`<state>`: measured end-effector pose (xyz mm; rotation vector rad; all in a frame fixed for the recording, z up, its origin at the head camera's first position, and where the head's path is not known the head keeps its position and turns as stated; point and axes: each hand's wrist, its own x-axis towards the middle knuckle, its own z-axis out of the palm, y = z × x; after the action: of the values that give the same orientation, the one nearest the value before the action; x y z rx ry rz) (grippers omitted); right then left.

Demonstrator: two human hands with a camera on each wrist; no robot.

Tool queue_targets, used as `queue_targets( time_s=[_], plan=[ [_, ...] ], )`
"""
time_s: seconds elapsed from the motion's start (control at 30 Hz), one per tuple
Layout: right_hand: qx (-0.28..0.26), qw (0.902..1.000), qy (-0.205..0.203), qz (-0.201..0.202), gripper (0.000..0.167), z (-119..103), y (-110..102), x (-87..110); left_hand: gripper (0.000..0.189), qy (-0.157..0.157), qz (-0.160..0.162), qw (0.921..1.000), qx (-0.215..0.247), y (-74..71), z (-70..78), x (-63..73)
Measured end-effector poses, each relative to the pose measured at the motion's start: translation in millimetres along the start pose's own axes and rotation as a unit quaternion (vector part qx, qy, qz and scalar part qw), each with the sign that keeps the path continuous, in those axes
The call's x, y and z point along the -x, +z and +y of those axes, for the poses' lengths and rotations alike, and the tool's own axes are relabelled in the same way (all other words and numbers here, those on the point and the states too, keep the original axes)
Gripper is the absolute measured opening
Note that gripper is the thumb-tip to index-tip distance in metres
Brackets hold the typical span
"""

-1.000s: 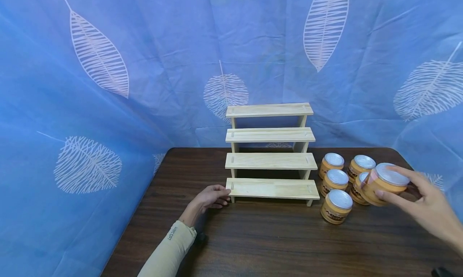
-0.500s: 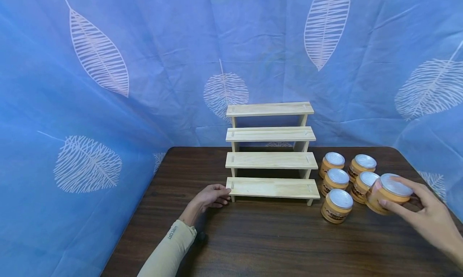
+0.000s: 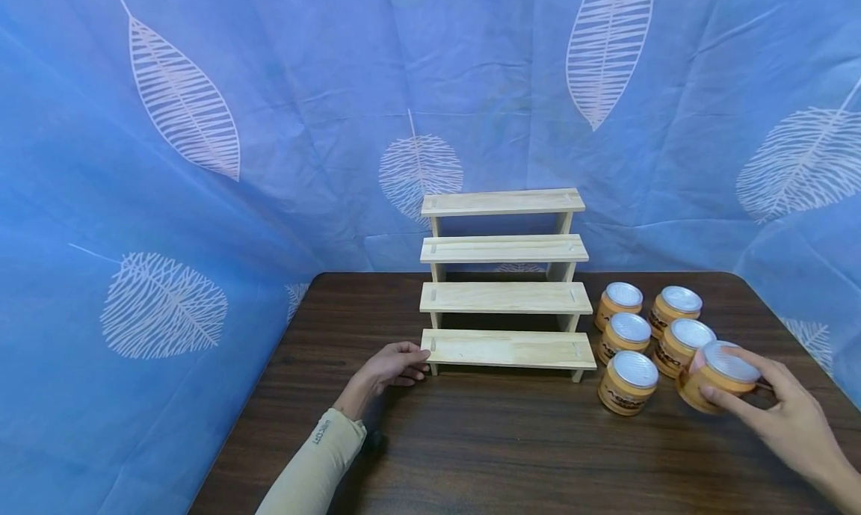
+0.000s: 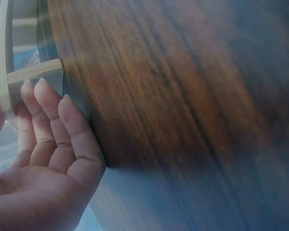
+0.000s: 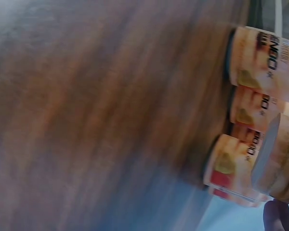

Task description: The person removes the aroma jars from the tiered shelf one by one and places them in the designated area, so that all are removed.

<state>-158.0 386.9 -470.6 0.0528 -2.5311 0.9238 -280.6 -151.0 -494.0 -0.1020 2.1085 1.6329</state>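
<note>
A stepped wooden shelf (image 3: 507,348) stands on the dark table. My left hand (image 3: 397,365) pinches the left end of its lowest board; in the left wrist view the thumb and fingers lie on either side of the board (image 4: 5,57). At the right, my right hand (image 3: 783,414) grips an orange-labelled jar (image 3: 713,384) with a silvery top, slightly tilted. This jar (image 5: 283,161) appears at the right edge of the right wrist view, its base apparently off the table. Several matching jars (image 3: 627,388) stand close together between it and the shelf.
The brown wood-grain table (image 3: 511,448) has rounded back corners. A blue cloth (image 3: 303,111) with white leaf prints hangs behind and at the left. One jar (image 3: 619,304) stands close by the shelf's right side.
My right hand has brought the jar lower and nearer to me, away from the jar behind it, which now shows more fully. The left hand stays at the board's end.
</note>
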Motion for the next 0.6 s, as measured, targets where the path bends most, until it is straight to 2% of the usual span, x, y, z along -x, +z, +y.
queue_targets(
  time_s=[0.23, 0.6],
  plan=[
    [0.003, 0.9999, 0.01, 0.005, 0.076, 9, 10, 6.3, 0.028, 0.001, -0.004, 1.0, 0.001, -0.1, 1.3, 1.7],
    [0.014, 0.9989, 0.036, -0.026, 0.08, 16, 23, 13.7, 0.029, 0.007, -0.011, 0.9999, 0.003, -0.9, -0.6, 1.1]
  ],
)
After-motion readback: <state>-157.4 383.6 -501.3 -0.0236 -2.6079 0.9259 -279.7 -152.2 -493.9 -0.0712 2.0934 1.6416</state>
